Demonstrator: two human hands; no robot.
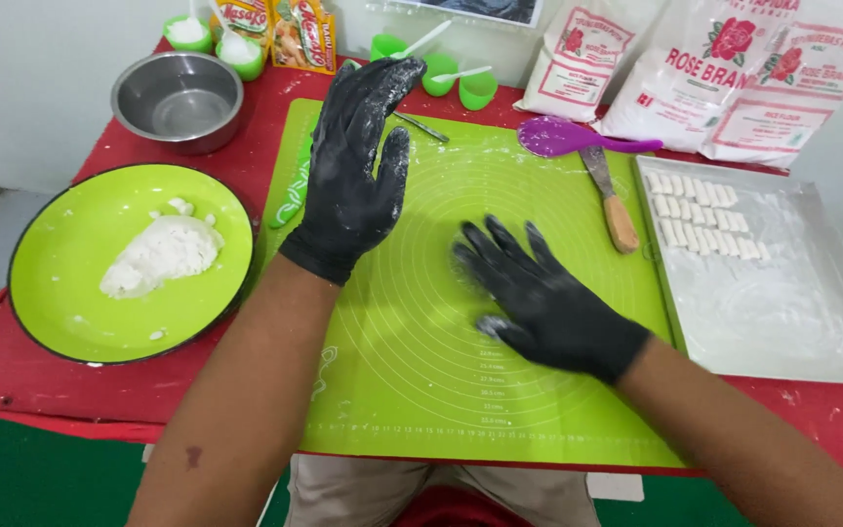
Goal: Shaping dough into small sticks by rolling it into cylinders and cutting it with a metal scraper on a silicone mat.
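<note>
While right hand [548, 298] presses flat on green mat [412, 371], fingers spread, left hand [353, 166] hovers open — bare mat toward near edge.

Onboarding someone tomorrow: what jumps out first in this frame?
Two black-gloved, flour-dusted hands over a bright green mat: the left hand lifted, fingers spread, the right hand pressed flat on the mat. At left, a green plate holds a lump of white dough; at right, a floured tray carries rows of small white dough pieces.

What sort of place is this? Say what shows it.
Likely a small home food-prep table: a green silicone pastry mat, flour bags, and a metal tray with cut dough pieces.
</note>
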